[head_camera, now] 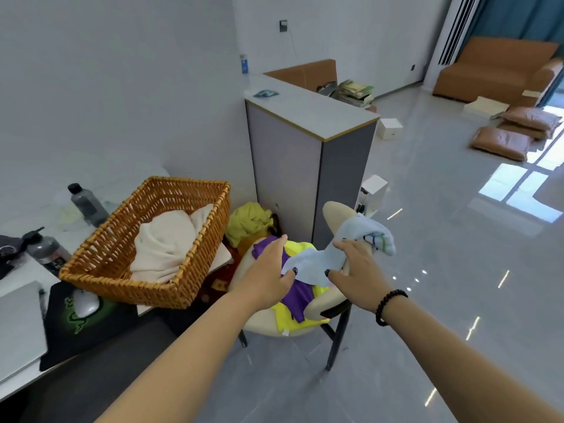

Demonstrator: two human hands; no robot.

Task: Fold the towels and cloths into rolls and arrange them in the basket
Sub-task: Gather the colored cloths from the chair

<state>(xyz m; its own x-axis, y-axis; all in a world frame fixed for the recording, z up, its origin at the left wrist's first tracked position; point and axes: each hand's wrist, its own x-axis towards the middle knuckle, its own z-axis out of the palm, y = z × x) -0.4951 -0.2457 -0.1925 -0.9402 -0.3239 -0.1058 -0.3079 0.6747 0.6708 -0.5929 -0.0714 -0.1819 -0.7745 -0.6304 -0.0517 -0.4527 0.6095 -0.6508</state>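
Observation:
A light blue cloth (351,239) hangs over the chair (332,309). My right hand (355,270) grips its middle and my left hand (268,270) pinches its lower end. Under it, on the chair seat, lie a purple cloth (297,296) and a yellow cloth (287,320). Another yellow-green cloth (248,219) is bunched behind the chair. The wicker basket (100,279) sits on the white table to the left and holds a cream towel (164,242), loosely rolled.
Two grey bottles (87,204) stand left of the basket. A white mouse (85,302) lies on a black mat (88,328) at the table's front. A grey cabinet (305,160) rises behind the chair. Glossy floor stretches to the right, with brown cushions (500,143) far off.

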